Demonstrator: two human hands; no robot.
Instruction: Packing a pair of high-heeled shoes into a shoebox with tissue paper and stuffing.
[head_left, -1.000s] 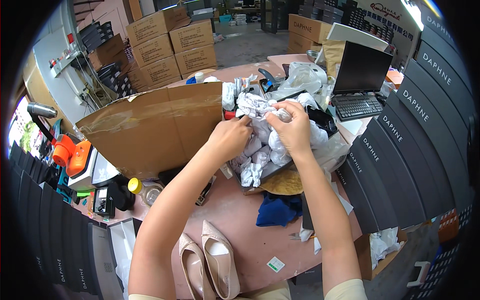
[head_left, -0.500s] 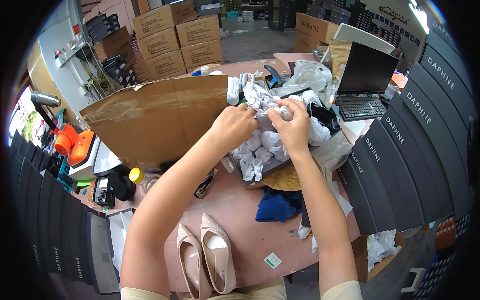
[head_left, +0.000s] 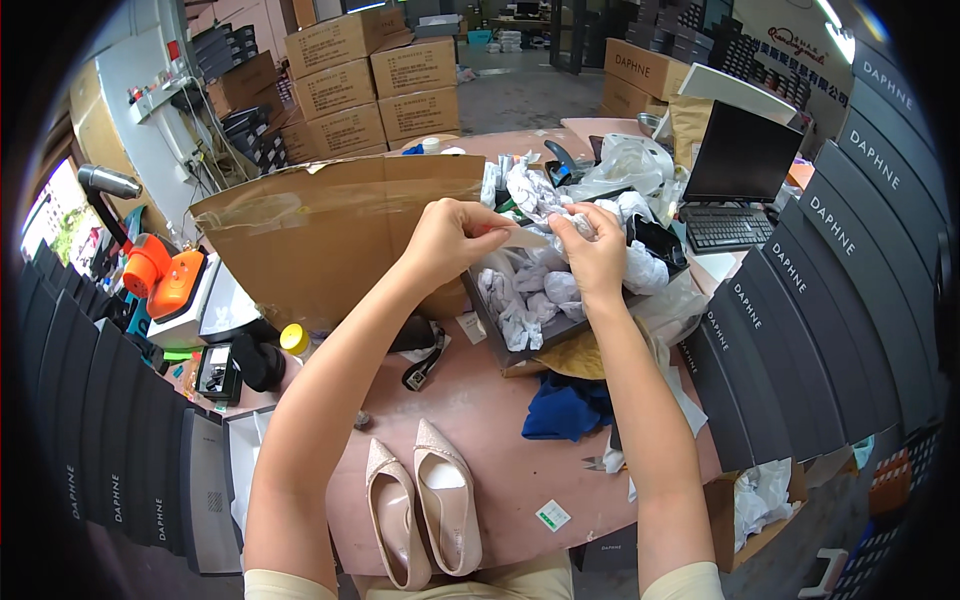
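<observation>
Above a dark shoebox (head_left: 562,334) heaped with crumpled white paper balls (head_left: 535,300), my two hands work close together. My left hand (head_left: 452,240) is closed, thumb and forefinger pinching a thin pale slip (head_left: 527,239), perhaps paper. Crumpled tissue paper (head_left: 533,192) lies against the fingers of my right hand (head_left: 596,248), which are closed on it. Nearer me on the pink table stands a pair of beige pointed-toe shoes, the left shoe (head_left: 384,490) and the right shoe (head_left: 436,455) side by side, toes pointing away.
A large open cardboard carton (head_left: 330,235) stands at the left. Stacked dark shoeboxes (head_left: 820,300) wall off the right. A blue cloth (head_left: 565,407), small snips (head_left: 594,464) and a yellow-capped bottle (head_left: 294,339) lie about the pink table (head_left: 490,460). A monitor (head_left: 745,150) stands behind.
My left hand has drawn away leftward from the right, and a pale slip now shows at its fingertips. The right hand stays at the crumpled paper. The whole view has shifted slightly.
</observation>
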